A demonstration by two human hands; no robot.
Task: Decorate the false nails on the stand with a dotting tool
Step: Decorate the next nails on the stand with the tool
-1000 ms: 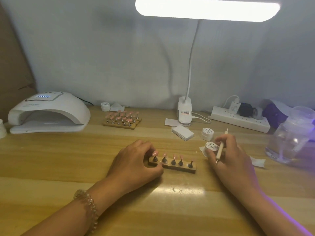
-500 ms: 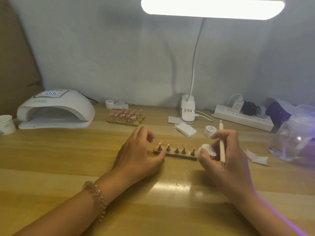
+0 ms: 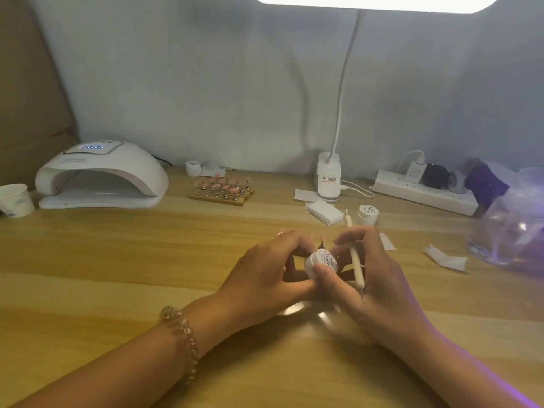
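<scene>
White jar is getting all the attention, held between both hands straight in front of the lamp, on the person's side of it. The left hand curls its fingers round the jar's left side, and the right hand has its thumb pressed on the near edge. That right hand also keeps the tool clamped in its fingers, metal tip pointing back at the wrist, other end aimed toward the lamp.

The stand sits between jar and lamp, mostly hidden by the hands. Only a dark holder and a pink nail tip peek out, so no telling how many nails it carries.

Second jar is front-right of the lamp, wipes right in front of it. Left of the lamp there's a spare stand, then the dryer, then a cup. Right of the lamp: power strip and a clear bottle.
</scene>
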